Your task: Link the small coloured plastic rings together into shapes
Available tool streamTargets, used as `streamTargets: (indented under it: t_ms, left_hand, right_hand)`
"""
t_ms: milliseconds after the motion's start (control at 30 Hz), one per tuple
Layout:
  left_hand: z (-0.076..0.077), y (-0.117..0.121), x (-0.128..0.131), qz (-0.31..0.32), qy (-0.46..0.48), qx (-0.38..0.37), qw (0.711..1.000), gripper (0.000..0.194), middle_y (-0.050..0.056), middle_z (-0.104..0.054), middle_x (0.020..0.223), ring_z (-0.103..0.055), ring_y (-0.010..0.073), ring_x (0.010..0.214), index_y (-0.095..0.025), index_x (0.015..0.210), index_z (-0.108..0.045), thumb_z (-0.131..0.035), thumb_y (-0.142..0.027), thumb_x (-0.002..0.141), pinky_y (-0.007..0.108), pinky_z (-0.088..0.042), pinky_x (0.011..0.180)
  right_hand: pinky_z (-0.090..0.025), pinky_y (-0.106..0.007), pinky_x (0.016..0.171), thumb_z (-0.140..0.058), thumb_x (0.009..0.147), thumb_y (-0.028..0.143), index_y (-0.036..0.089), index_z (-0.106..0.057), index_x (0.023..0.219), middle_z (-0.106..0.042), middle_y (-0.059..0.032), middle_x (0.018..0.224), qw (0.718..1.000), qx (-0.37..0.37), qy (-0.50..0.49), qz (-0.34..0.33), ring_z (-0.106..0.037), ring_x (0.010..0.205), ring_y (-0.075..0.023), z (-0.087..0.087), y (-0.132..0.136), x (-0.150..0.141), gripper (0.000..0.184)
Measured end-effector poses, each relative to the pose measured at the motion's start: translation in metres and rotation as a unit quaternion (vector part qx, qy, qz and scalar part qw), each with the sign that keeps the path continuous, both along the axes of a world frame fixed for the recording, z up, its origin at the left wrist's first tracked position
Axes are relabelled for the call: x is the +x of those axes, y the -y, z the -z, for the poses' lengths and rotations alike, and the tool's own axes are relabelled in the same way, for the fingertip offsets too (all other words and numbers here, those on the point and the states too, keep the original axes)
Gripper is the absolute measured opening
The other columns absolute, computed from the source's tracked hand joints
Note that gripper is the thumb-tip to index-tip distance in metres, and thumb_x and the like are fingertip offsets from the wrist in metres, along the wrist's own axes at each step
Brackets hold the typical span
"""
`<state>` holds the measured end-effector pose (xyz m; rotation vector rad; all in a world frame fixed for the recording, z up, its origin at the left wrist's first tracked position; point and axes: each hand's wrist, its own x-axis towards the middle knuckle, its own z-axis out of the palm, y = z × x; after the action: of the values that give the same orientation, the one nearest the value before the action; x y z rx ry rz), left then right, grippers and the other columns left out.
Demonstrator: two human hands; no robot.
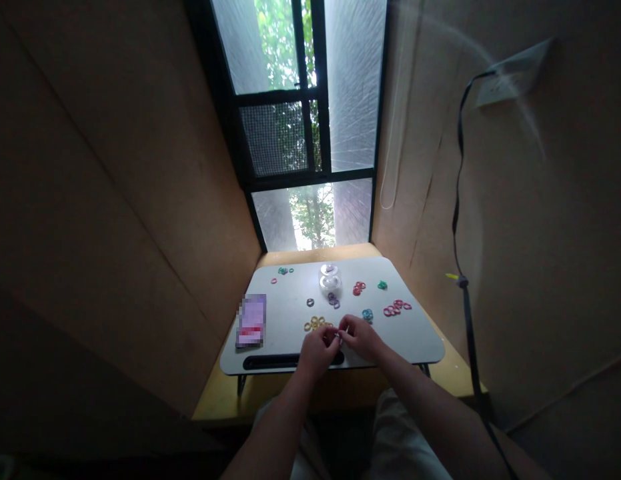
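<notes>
My left hand and my right hand meet above the front part of a white lap desk. Fingertips of both are pinched together around something small and pale, too tiny to make out. Right behind my left hand lies a cluster of yellow rings, like small hair ties, partly covered by the fingers. Blue rings rest just beyond my right hand. Farther right are pinkish-red rings. A clear plastic container stands at the back middle, with purple rings in front of it.
More small rings lie about: a dark grey one, red ones, and green ones at right and back left. A blurred pink-purple rectangular item sits at left. A black slot runs along the front edge. A dark cord hangs at right.
</notes>
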<state>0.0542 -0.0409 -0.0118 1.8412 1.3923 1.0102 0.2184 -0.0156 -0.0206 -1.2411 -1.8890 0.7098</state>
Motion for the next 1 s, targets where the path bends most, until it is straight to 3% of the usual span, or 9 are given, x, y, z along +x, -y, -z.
streamTargets:
  t_ms: [267, 433, 567, 1000]
  left_hand:
    - [0.004, -0.002, 0.003, -0.005, -0.010, -0.007, 1.000, 0.016, 0.001, -0.068, 0.071, -0.061, 0.0137, 0.064, -0.021, 0.087, -0.068, -0.061, -0.032, 0.077, 0.025, -0.045, 0.061]
    - [0.003, 0.000, 0.003, -0.022, -0.006, -0.017, 1.000, 0.012, 0.000, -0.067, 0.073, -0.062, 0.0127, 0.063, -0.019, 0.078, -0.060, -0.059, -0.031, 0.079, 0.024, -0.043, 0.061]
    - [0.005, -0.001, 0.002, -0.026, -0.014, -0.019, 0.999, 0.010, 0.000, -0.065, 0.072, -0.061, 0.0125, 0.062, -0.019, 0.078, -0.057, -0.057, -0.028, 0.080, 0.024, -0.042, 0.060]
    - [0.005, 0.003, 0.002, -0.024, -0.040, -0.005, 0.999, 0.009, 0.000, -0.065, 0.071, -0.058, 0.0124, 0.062, -0.018, 0.078, -0.060, -0.058, -0.027, 0.078, 0.024, -0.041, 0.060]
  right_hand:
    - [-0.036, -0.022, 0.059, -0.054, 0.072, 0.015, 0.019, -0.055, 0.075, -0.057, 0.0028, 0.067, 0.997, 0.056, 0.040, 0.019, -0.049, 0.061, -0.0117, 0.005, 0.010, 0.000, 0.006]
    - [-0.037, -0.023, 0.061, -0.054, 0.075, 0.016, 0.020, -0.058, 0.083, -0.060, 0.0011, 0.072, 0.997, 0.050, 0.047, 0.023, -0.051, 0.063, -0.0124, 0.004, 0.013, -0.002, 0.010]
    - [-0.035, -0.023, 0.061, -0.054, 0.075, 0.017, 0.019, -0.057, 0.075, -0.060, 0.0005, 0.070, 0.996, 0.055, 0.060, 0.019, -0.052, 0.064, -0.0130, 0.005, 0.014, -0.004, 0.004]
    - [-0.033, -0.022, 0.059, -0.054, 0.074, 0.017, 0.020, -0.052, 0.072, -0.058, 0.0015, 0.067, 0.996, 0.056, 0.060, 0.031, -0.050, 0.061, -0.0119, 0.007, 0.016, -0.005, 0.003]
